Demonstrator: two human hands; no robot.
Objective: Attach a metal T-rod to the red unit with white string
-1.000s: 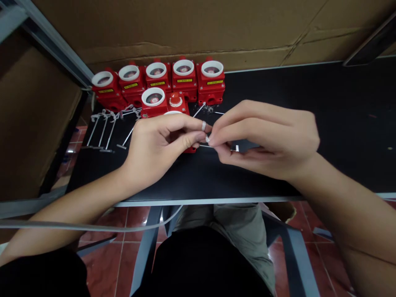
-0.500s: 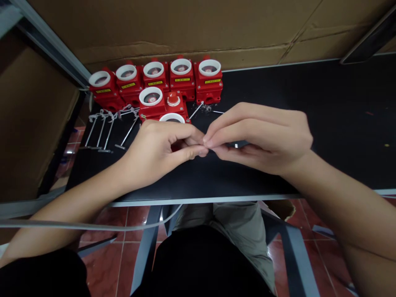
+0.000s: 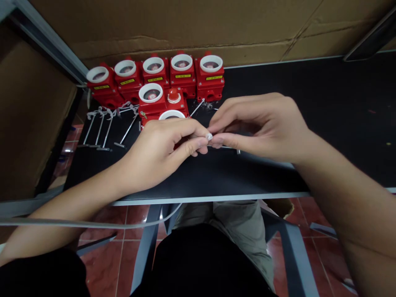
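Observation:
My left hand (image 3: 165, 142) and my right hand (image 3: 261, 126) meet above the black table, their fingertips pinched together. Between them shows a small whitish, crumpled tie (image 3: 209, 136). It appears to be at the end of a thin T-shaped metal rod (image 3: 238, 151), which runs under my right fingers with its crosspiece sticking out below. The fingers hide most of the rod. Just behind my left hand stand red boxes with round white-rimmed windows (image 3: 150, 93), one partly covered by the hand. Several similar T-shaped metal rods (image 3: 99, 132) with whitish ties lie left of my left hand.
A row of red boxes (image 3: 211, 78) stands along the cardboard wall (image 3: 247, 24) at the back. One front box carries a red dome button (image 3: 173, 95). Small whitish scraps (image 3: 208, 104) lie behind my hands. A pale cable (image 3: 93, 225) crosses below the table's front edge.
My right hand has risen slightly and tilted, its fingers spreading more. The whitish tie now shows between the fingertips, and the rod's crosspiece shows below my right hand.

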